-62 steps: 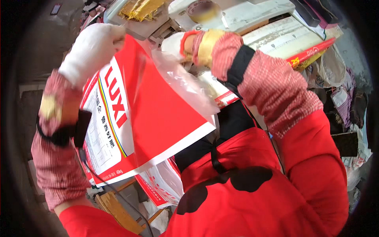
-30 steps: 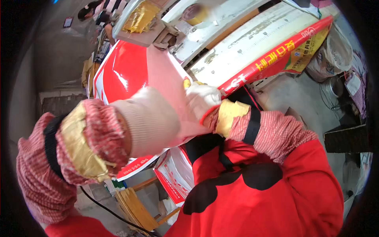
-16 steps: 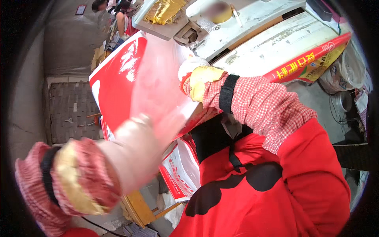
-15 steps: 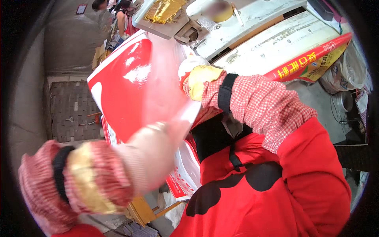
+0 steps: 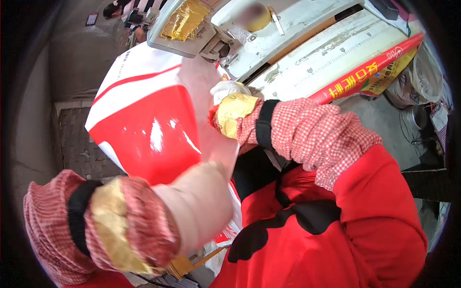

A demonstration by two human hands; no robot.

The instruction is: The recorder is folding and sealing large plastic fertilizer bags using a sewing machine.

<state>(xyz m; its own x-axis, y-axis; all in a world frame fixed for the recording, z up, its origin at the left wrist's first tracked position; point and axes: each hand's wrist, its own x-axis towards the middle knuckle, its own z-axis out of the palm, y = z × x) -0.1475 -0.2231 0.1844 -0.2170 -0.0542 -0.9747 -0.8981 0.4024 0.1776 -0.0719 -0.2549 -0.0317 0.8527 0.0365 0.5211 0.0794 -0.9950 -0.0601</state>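
Note:
A glossy red and white printed plastic sack (image 5: 153,129) spreads out ahead of me, its near end lifted toward my body. My left hand (image 5: 204,197), in a pale pinkish glove, is closed on the sack's near edge; its fingers are partly hidden and smeared by motion. Farther up the same right-hand edge, my right hand (image 5: 230,91) wears a white glove and is curled on the sack, close to the pale sewing machine (image 5: 192,41). Its fingertips are mostly hidden. Checked red and white sleeve covers with black bands wrap both forearms.
A gold woven cloth (image 5: 186,20) lies on the machine head. To the right is a worn white worktop (image 5: 317,57), edged by a rolled red and yellow sack (image 5: 360,72). A translucent plastic bag (image 5: 413,84) hangs farther right. Another person (image 5: 137,33) is at the far left.
The sack has shifted left and its white upper part now shows. My left hand has come slightly right and down, nearer my body. My right hand has slid slightly left.

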